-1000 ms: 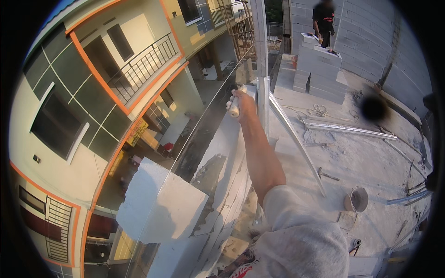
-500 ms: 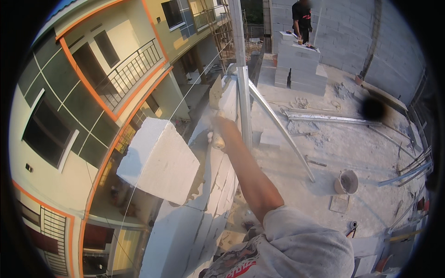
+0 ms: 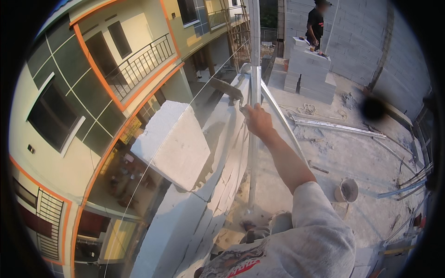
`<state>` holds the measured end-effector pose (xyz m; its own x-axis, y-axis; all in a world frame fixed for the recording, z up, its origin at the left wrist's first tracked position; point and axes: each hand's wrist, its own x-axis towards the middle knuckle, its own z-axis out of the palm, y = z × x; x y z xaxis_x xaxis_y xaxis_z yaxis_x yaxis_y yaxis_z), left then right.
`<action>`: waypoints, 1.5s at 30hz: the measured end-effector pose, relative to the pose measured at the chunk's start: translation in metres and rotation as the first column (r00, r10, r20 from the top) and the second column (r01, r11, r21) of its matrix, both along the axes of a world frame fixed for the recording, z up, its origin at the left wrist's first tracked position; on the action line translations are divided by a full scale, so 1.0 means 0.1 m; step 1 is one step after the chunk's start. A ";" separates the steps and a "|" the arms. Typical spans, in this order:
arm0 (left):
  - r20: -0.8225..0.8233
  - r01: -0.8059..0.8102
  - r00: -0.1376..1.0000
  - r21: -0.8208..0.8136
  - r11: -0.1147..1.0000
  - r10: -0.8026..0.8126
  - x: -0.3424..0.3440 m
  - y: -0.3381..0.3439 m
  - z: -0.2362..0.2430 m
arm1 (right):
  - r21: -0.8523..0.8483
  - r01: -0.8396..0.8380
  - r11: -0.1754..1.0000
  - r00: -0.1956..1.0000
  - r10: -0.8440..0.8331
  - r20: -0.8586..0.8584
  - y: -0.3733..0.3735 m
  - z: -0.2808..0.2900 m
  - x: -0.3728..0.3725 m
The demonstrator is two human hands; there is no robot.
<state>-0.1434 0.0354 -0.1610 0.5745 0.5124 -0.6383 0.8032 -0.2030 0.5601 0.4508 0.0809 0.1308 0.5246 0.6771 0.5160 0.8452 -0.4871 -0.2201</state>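
Note:
My right hand (image 3: 258, 120) is closed round the handle of a trowel (image 3: 227, 89), the arm stretched forward over a wall of pale blocks. The trowel's blade points left, above the far part of the wall top, near an upright metal post. A large white block (image 3: 178, 146) sits on the wall to the left of my arm. Grey mortar (image 3: 204, 176) shows along the block's lower right edge and on the wall top (image 3: 220, 139) beyond. A taut string (image 3: 153, 162) runs along the block's outer side. My left hand is out of sight.
The metal post (image 3: 256, 55) and a slanting metal brace (image 3: 282, 118) stand right of the wall. A bucket (image 3: 346, 190) and metal channels (image 3: 338, 127) lie on the floor. Another person (image 3: 315, 25) stands behind stacked grey blocks. Left of the wall is a drop beside a house (image 3: 125, 60).
My right hand has moved away from the wall surface toward the post. The trowel's blade has swung from upright to pointing left. The whole view has shifted slightly.

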 end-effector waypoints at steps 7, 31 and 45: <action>-0.005 0.037 0.999 0.009 0.999 -0.037 -0.35 -0.18 -0.17 | -0.318 0.031 0.948 0.999 -0.040 -0.024 -0.20 -0.93 -0.43; -0.044 0.152 0.986 -0.119 0.981 -0.159 -1.32 -0.84 -0.11 | -0.898 0.118 0.423 0.182 -0.899 -0.399 -4.39 -3.97 -2.05; -0.491 -0.266 0.870 -0.397 0.879 0.041 0.07 -1.58 -1.11 | -0.872 -0.033 0.488 0.189 -0.854 -0.485 -4.41 -6.86 -1.89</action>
